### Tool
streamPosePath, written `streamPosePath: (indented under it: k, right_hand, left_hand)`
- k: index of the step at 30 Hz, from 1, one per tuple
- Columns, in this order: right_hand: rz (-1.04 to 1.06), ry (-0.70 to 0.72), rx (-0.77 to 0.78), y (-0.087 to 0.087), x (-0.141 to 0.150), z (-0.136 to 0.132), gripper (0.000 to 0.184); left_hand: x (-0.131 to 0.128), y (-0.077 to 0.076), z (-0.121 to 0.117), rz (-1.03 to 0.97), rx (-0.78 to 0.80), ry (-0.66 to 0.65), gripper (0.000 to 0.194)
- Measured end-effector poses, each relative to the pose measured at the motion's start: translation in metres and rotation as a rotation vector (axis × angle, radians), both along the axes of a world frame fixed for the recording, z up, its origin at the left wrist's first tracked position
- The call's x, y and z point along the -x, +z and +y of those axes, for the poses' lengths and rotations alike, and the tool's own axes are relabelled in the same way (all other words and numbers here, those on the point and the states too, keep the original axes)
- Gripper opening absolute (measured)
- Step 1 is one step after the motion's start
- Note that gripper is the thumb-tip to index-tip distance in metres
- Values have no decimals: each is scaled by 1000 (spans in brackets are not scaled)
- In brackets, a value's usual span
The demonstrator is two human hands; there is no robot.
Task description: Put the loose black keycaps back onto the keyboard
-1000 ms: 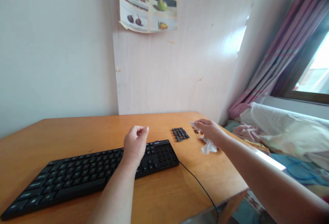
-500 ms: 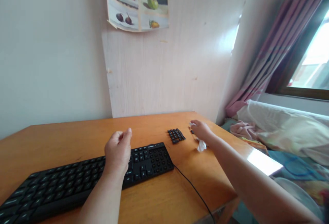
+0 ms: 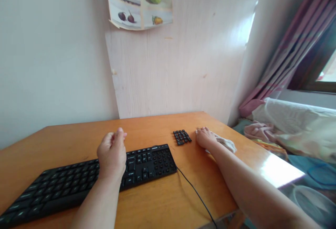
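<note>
My left hand (image 3: 111, 152) is closed with the thumb on top, raised over the middle of a black keyboard (image 3: 70, 187). Whatever its fingers hold, if anything, is hidden. My right hand (image 3: 206, 138) rests palm down on the desk, its fingers stretched forward. Under and beside its wrist lies a crumpled greyish-white cloth (image 3: 226, 144). To the left of that hand, loose black keycaps (image 3: 182, 137) are laid out in rows. On the keyboard's right end, the number pad (image 3: 162, 162) shows bare key sockets.
A cable (image 3: 195, 188) runs from the keyboard across the wooden desk (image 3: 152, 208) to its front edge. Right of the desk are bedding (image 3: 296, 124) and a clear round container (image 3: 312, 201). Fruit pictures (image 3: 140, 3) hang on the board behind.
My right hand has come down flat on the desk, and the cloth now lies spread to the right of its wrist. My left hand stays closed and has shifted slightly left in view.
</note>
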State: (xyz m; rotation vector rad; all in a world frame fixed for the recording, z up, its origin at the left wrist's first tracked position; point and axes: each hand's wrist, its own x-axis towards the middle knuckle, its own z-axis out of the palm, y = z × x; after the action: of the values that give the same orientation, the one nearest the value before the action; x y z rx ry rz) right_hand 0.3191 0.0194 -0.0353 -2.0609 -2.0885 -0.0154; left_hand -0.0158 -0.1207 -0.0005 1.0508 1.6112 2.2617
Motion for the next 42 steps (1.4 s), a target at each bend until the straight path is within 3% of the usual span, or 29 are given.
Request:
streamPosePath:
  k: [3,7,13,16,18,22,26,31,36,42]
  right_hand:
    - [-30,-15,9,-4,-8,2,44]
    - [-49,11,-15,-3,-10,2,44]
    - [-53,45,-79,5,-3,-5,43]
    - [-50,71,-125,9,1,-10,44]
    - [-47,101,-128,10,2,-13,43]
    - [-12,115,-214,13,4,-16,42]
    - [84,236,-436,24,12,-23,35]
    - [149,436,-415,43,33,-33,25]
    - [79,501,-265,55,45,-14,21]
    - [-14,533,-96,48,60,24,17]
  left_hand:
    - [-4,8,-5,-108,-52,32,26]
    - [-9,23,-12,-236,-90,-27,25]
    - [-10,44,-11,-463,-42,-114,23]
    - [-13,46,-4,-494,-16,-132,29]
    - [-17,41,2,-410,-22,-107,32]
    - [-17,20,12,-53,14,-24,35]
    - [-11,8,13,374,233,-41,37]
    - [-12,9,8,812,455,24,35]
    - [-14,11,6,881,505,34,33]
    - [-10,12,7,811,508,9,35]
